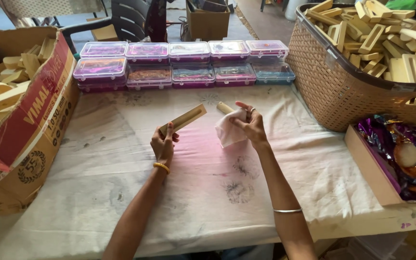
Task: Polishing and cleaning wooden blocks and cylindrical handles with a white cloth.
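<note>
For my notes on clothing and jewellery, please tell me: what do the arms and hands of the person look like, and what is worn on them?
Both forearms are bare, with no sleeves in view. The left hand has a thick golden bangle at the wrist. The right hand has a thin silver ring on one finger, and a thin silver bangle sits further up that forearm. No gloves, no watch.

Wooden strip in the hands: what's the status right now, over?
Left hand grips flat wooden strip, raised over cloth-covered table. Right hand holds white cloth and small wooden stick. Nothing between them.
</note>
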